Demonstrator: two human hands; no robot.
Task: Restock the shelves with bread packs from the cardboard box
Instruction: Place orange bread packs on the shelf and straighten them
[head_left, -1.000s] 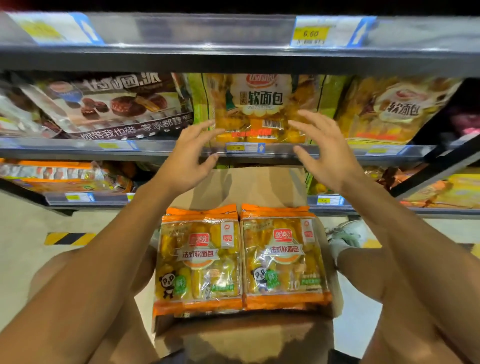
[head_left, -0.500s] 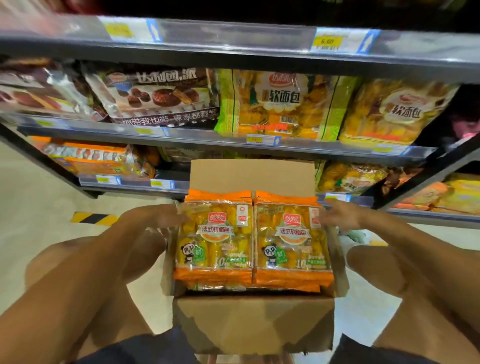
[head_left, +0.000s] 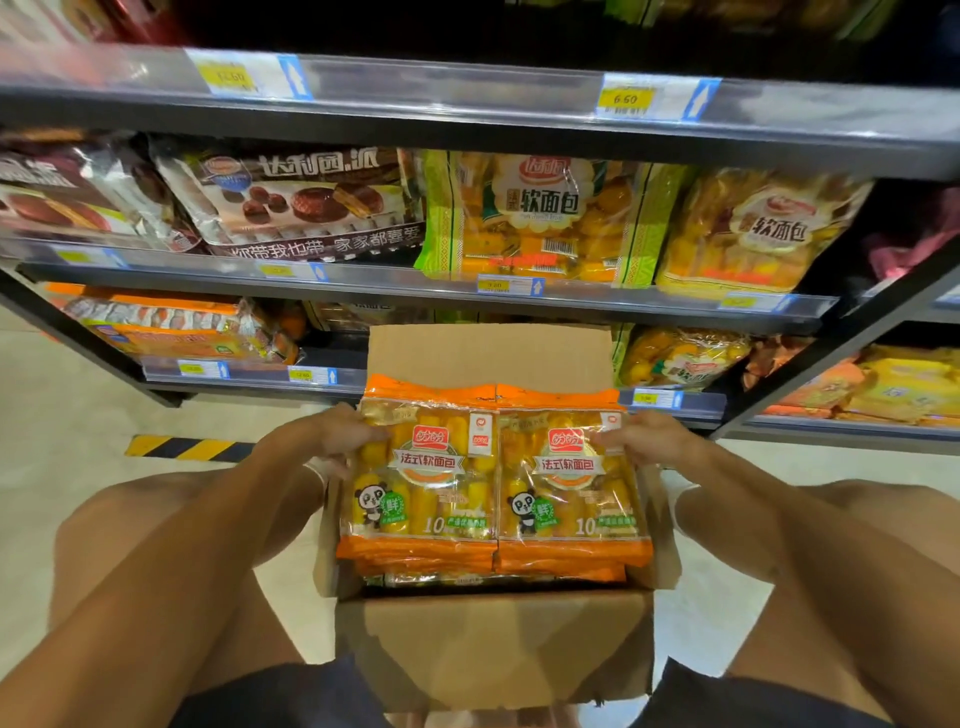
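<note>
Two packs (head_left: 493, 483) lie side by side atop the box (head_left: 493, 639), long axes toward 12 o'clock. Left hand (head_left: 332, 441) pinches the 9 o'clock edge, right hand (head_left: 644, 441) the 3 o'clock edge; both equally near. Shelf (head_left: 415, 283) lies at 12.

We see the middle shelf (head_left: 415, 283) carrying chocolate pie packs (head_left: 306, 200) and soft bread bags (head_left: 545, 218). The cardboard box (head_left: 493, 644) rests on the pale floor (head_left: 67, 441).

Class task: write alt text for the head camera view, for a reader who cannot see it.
A person's left hand and right hand grip the outer edges of two orange bread packs lying side by side atop an open cardboard box. Behind it, store shelves hold other bagged breads and cakes, with yellow price tags along the rails.
</note>
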